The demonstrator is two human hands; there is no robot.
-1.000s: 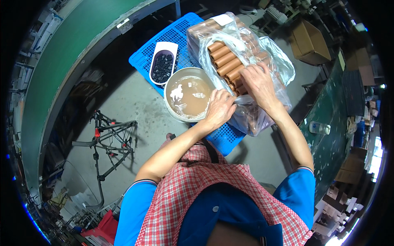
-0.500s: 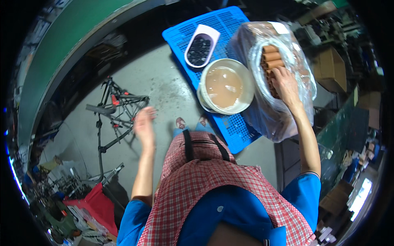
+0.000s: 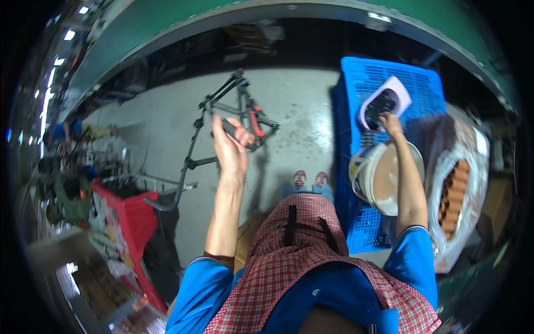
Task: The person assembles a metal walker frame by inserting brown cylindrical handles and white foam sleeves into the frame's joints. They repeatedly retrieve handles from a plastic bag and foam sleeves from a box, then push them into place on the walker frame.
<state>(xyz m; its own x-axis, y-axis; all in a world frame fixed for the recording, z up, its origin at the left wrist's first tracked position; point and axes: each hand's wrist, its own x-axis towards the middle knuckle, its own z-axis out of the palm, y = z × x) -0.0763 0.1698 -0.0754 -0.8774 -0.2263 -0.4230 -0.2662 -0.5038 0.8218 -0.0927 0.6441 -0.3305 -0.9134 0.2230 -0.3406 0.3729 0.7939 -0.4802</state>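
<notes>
My left hand [image 3: 231, 146] is over the black metal-tube frame [image 3: 192, 163], its fingers curled. A dark bar shows between thumb and fingers; whether it belongs to the frame is unclear. My right hand [image 3: 392, 123] reaches over the bucket, its fingertips pinched together among small black pieces in a pale purple scoop-shaped tub [image 3: 401, 96]. What the pinch holds is too small to make out. Below that forearm stands a white bucket [image 3: 361, 177] of brownish liquid. Right of it, several orange-brown tubes [image 3: 453, 192] lie in an open clear plastic bag [image 3: 474, 195].
A blue plastic crate [image 3: 356, 236] carries the tub and bucket. Red cloth [image 3: 130, 220] hangs at the left, beside metal parts. A long green-topped bench edge [image 3: 183, 30] runs across the far side. Another person [image 3: 78, 131] is at the far left.
My view has turned left. My right hand has left the tubes in the bag and is now in the tub of black pieces. My left hand now overlaps the metal frame, its fingers more curled.
</notes>
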